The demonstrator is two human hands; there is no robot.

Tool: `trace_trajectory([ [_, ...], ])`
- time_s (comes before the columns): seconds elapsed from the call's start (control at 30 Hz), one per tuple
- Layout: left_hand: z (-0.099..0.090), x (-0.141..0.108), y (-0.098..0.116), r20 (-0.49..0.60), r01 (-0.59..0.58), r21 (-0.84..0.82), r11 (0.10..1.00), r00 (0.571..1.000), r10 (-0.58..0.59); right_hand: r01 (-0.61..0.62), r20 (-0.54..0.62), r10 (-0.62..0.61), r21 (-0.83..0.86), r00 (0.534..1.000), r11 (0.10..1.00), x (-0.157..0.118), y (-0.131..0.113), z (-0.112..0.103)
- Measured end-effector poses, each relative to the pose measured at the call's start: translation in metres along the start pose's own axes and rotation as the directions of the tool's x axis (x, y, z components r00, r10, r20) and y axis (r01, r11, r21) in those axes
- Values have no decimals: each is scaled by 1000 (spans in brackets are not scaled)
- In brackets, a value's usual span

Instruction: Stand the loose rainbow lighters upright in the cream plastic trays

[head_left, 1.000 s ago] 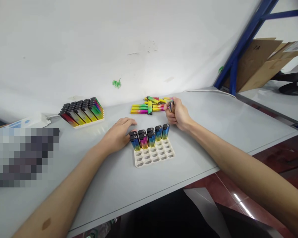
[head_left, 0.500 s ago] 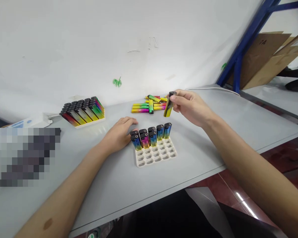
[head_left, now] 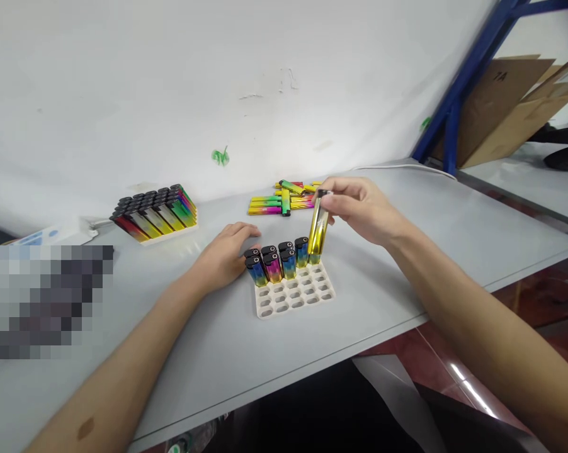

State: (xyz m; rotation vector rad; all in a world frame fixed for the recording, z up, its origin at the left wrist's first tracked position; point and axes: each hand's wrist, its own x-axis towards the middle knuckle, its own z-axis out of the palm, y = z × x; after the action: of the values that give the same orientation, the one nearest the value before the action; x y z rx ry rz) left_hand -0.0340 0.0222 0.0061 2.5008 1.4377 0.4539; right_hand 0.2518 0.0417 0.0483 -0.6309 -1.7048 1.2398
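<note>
A white tray with oval holes point(head_left: 294, 301) lies on the grey table, with several lighters upright in its far rows. The nearer rows of holes are bare. My right hand point(head_left: 354, 204) pinches a shiny yellow lighter point(head_left: 317, 229) by its black top, upright over the tray's far right corner and in front of a blue lighter there. My left hand point(head_left: 227, 255) rests on the table at the tray's left side, beside the blue lighter point(head_left: 257, 270); its thumb is partly hidden behind the lighters, its other fingers lie spread.
Loose lighters point(head_left: 265, 201) lie in a pile near the wall. A second tray full of lighters point(head_left: 159, 217) stands at the back left. A blue metal post point(head_left: 450, 135) and cardboard boxes point(head_left: 501, 107) are at the right.
My right hand has moved down and nearer with the yellow lighter, from above the table to the tray's far right corner. The left hand has stayed beside the tray.
</note>
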Motion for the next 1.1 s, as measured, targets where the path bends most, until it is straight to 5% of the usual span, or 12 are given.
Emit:
trace_trajectory([
  [0.4, -1, 0, 0, 0, -18, 11, 1000, 1000, 18, 45, 312, 52, -295, 949, 954, -4, -5, 10],
  [1.1, 1, -1, 0, -23, -19, 4, 1000, 1000, 19, 56, 373, 63, -298, 926, 953, -7, -4, 14],
])
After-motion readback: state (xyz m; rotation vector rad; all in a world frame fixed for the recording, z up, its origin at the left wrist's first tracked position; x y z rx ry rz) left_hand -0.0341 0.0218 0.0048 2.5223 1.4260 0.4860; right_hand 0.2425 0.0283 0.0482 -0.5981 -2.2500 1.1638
